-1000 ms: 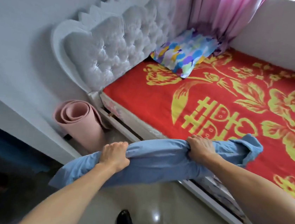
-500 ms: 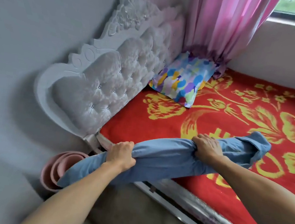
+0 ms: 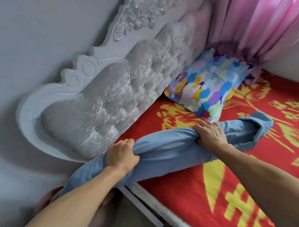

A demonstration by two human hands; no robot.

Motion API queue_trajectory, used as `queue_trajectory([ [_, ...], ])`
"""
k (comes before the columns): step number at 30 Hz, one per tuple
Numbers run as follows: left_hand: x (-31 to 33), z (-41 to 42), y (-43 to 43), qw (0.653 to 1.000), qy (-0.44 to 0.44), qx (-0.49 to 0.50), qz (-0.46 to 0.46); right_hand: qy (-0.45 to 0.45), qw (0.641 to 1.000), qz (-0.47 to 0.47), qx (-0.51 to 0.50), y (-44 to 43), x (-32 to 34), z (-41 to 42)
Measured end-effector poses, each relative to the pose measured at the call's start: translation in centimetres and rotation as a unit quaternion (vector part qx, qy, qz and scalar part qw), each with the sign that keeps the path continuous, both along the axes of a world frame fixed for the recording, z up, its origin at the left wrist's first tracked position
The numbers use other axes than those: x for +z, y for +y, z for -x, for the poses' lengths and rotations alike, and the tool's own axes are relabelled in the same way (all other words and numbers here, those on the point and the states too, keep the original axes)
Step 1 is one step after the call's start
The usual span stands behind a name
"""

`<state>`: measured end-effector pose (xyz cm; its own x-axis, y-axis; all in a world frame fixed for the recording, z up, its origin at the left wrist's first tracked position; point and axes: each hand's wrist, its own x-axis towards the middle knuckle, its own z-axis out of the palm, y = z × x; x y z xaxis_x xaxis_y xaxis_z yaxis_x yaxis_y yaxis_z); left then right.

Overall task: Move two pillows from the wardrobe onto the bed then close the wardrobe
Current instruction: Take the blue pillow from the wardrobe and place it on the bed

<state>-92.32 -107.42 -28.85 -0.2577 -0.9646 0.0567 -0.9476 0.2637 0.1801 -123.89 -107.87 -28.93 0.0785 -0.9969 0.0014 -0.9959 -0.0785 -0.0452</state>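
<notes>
A long light-blue pillow [image 3: 167, 149] stretches between both hands over the near corner of the bed [image 3: 248, 190], which has a red cover with yellow flowers. My left hand [image 3: 122, 155] grips its lower left part beside the headboard. My right hand [image 3: 210, 133] grips it further right, over the mattress. The pillow's far end curls up just past my right hand. A multicoloured patterned pillow [image 3: 205, 86] leans against the headboard at the back of the bed. The wardrobe is out of view.
A white tufted headboard [image 3: 113, 98] stands along the grey wall on the left. Pink curtains [image 3: 262, 27] hang in the far corner. A rolled pink mat [image 3: 47, 198] peeks out below my left arm. The bed's metal side rail [image 3: 154, 214] runs along the floor.
Both hands have carried the blue pillow forward from the bedside to over the mattress, closer to the headboard and the patterned pillow. The view has moved in towards the bed.
</notes>
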Motion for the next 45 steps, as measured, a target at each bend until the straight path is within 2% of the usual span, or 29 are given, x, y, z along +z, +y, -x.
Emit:
queue_trajectory([
  [5, -1.2, 2.1, -7.5, 0.998, 0.019, 0.058, 0.023, -0.023, 0.999, 0.013, 0.019, -10.6, -2.2, 1.3],
  [9, -2.7, 4.0, -10.3, 0.995, 0.055, 0.077, 0.036, -0.024, 0.998, 0.047, 0.031, -15.5, -4.1, 2.2],
  [11, -4.6, 5.2, -10.7, 0.995, 0.051, 0.075, -0.034, -0.03, 0.998, 0.058, 0.005, -16.9, -6.1, 2.8],
  [14, -8.5, 5.8, -10.1, 0.986, -0.012, 0.034, -0.162, -0.03, 0.998, 0.034, -0.034, -16.1, -10.3, 2.8],
  [18, -13.5, 6.2, -9.0, 0.931, -0.067, -0.099, -0.344, -0.025, 0.997, -0.016, -0.074, -11.0, -15.9, 3.7],
  [21, -16.9, 7.9, -8.9, 0.893, -0.06, -0.165, -0.415, -0.003, 0.988, -0.091, -0.124, -6.1, -19.4, 5.9],
  [24, -19.9, 9.7, -11.4, 0.888, -0.076, -0.172, -0.419, 0.007, 0.961, -0.193, -0.196, -0.9, -22.4, 7.0],
  [27, -21.8, 11.0, -15.8, 0.91, -0.091, -0.14, -0.38, -0.028, 0.915, -0.263, -0.304, 2.7, -24.9, 6.8],
  [30, -23.5, 11.9, -20.1, 0.938, -0.095, -0.119, -0.31, -0.187, 0.833, -0.236, -0.465, 4.2, -26.9, 5.5],
  [32, -25.2, 12.2, -22.9, 0.945, -0.1, -0.086, -0.301, -0.308, 0.747, -0.192, -0.556, 3.9, -28.5, 4.3],
  [35, -28.0, 12.2, -25.7, 0.924, -0.046, 0.004, -0.38, -0.51, 0.566, -0.106, -0.639, 2.5, -31.0, 2.3],
  [36, -28.8, 12.1, -26.2, 0.913, -0.02, 0.027, -0.406, -0.542, 0.511, -0.082, -0.661, 1.9, -31.7, 1.7],
  [38, -29.8, 11.8, -26.9, 0.893, 0.04, 0.08, -0.441, -0.554, 0.435, -0.042, -0.708, 0.7, -32.8, 0.6],
  [40, -29.8, 11.5, -27.6, 0.873, 0.109, 0.139, -0.454, -0.524, 0.409, -0.003, -0.747, -0.4, -32.7, -0.6],
  [42, -28.8, 11.4, -27.8, 0.87, 0.149, 0.164, -0.441, -0.47, 0.42, 0.03, -0.776, -1.1, -31.6, -1.3],
  [45, -26.5, 11.1, -27.8, 0.888, 0.174, 0.156, -0.396, -0.438, 0.443, 0.067, -0.78, -2.7, -29.0, -1.3],
])
